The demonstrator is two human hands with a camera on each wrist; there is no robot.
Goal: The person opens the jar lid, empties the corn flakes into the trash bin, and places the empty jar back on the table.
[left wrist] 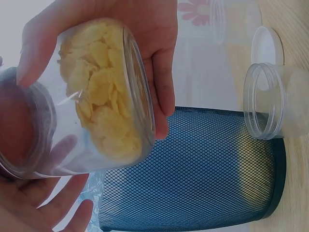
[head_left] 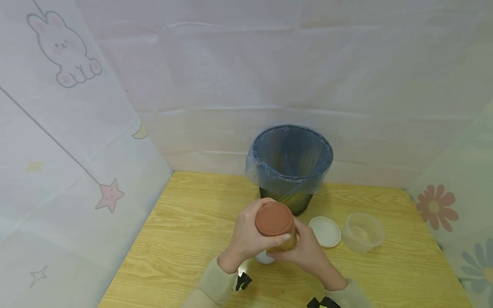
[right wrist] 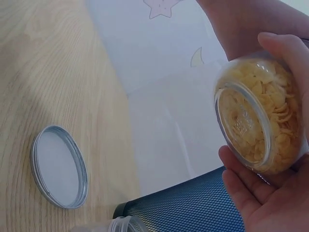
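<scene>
A clear jar (left wrist: pixel 101 87) partly filled with yellow corn flakes is held between both hands above the table. Its reddish-brown lid (head_left: pixel 274 219) is on and faces up towards the head camera. My left hand (head_left: pixel 246 233) curls round the lid end, the thumb lying across its near side. Round the body, towards the base, my right hand (head_left: pixel 304 248) grips the jar. Below stands an open clear jar (left wrist: pixel 263 101) with a threaded mouth, hidden in the head view. Near it a silver-rimmed lid (right wrist: pixel 58 166) lies with its inside up.
Behind the hands stands a dark mesh bin (head_left: pixel 285 199) lined with a blue plastic bag (head_left: pixel 286 182). To the right, a white lid (head_left: pixel 325 232) lies beside a clear round tub (head_left: pixel 363 233) on the wooden table (head_left: pixel 173 248). Printed sheets (head_left: pixel 231 77) enclose the back and sides.
</scene>
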